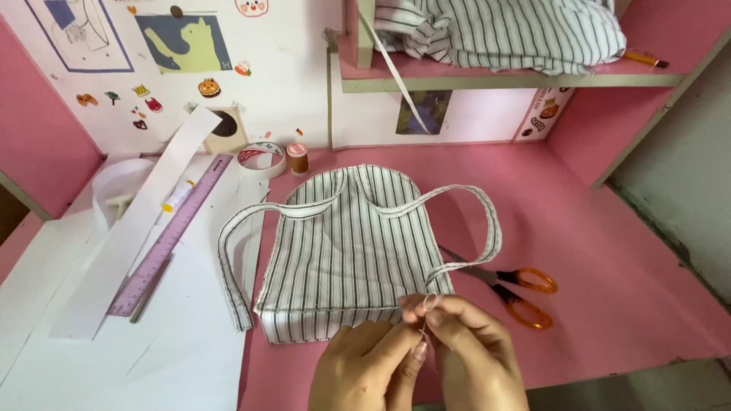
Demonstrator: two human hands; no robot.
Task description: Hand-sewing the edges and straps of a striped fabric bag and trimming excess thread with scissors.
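Grip: right hand [468, 342], left hand [365, 365] pinch striped bag [343, 251] edge

Orange-handled scissors [518, 293] lie on the pink bench [609, 251], right of centre. Far left, a purple ruler [167, 237] rests on white paper [152, 350], near a tape roll [261, 158] and a thread spool [298, 158]. Striped cloth [502, 32] sits heaped on the far shelf [518, 80].

A home sewing nook; pink desk [609, 251], stickered wall [289, 68], thread spool [298, 159], scissors [518, 293].
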